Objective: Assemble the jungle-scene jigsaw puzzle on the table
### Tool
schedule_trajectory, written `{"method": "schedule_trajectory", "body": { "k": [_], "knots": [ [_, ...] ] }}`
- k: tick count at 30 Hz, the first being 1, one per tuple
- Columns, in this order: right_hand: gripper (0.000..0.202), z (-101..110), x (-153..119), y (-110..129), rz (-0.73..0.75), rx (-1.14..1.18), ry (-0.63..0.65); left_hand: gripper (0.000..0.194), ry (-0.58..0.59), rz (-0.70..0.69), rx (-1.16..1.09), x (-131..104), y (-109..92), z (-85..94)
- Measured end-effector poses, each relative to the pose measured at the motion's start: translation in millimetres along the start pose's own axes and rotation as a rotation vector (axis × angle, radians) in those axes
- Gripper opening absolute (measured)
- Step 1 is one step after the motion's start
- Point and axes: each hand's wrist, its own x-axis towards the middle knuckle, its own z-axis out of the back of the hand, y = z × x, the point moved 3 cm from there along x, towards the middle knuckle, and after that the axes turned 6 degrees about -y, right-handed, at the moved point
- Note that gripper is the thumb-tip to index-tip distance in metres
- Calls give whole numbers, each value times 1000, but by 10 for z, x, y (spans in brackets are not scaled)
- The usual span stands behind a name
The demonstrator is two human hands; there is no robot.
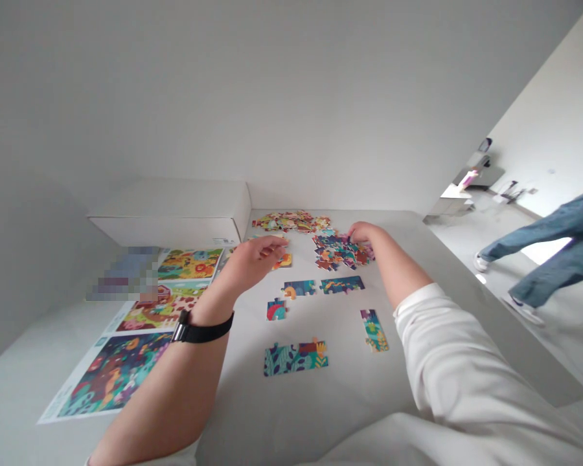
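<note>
My left hand (258, 259) hovers over the table, palm inward, fingers loosely bent, with no piece visible in it. Just beyond its fingertips lies a yellow-orange puzzle piece (285, 261). My right hand (365, 234) reaches into a heap of dark blue and purple puzzle pieces (331, 252), its fingertips pinched at a dark piece on the heap's far side. Nearer me lie joined strips: a blue one with orange (300, 288), a dark blue one (342, 285), an upright purple-green one (374, 331) and a leafy teal one (296, 360). A red-and-teal piece (276, 310) lies left of them.
Behind stands a second heap of yellow-red pieces (291, 221), beside a white box (170, 217) against the wall. A printed picture sheet (121, 372) lies at left, partly under my left arm. On the right, beyond the table, a person's jeans-clad legs (548, 243) show.
</note>
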Motion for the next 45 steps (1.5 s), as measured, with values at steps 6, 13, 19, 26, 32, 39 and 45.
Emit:
{"method": "schedule_trajectory", "body": {
  "k": [6,13,19,26,32,39,45],
  "knots": [
    [21,-35,-10,61,-100,-166,120,40,23,-1,1,-2,-45,-25],
    [23,-11,8,59,-159,-115,80,40,32,4,26,-17,-76,-36],
    [23,42,-19,-125,-210,35,-65,38,26,-23,30,-6,-81,-36],
    [15,107,-503,-216,-289,530,-291,39,29,-40,39,-3,-116,-37],
    [24,253,-1098,-85,-181,828,-281,43,20,-53,-15,-34,-217,-32],
    [33,451,-1552,274,-23,1071,-238,43,-10,-98,-18,-146,-503,30],
    [28,447,-1777,715,122,1054,-213,45,-21,-115,-42,-273,-602,56]
  ]
}}
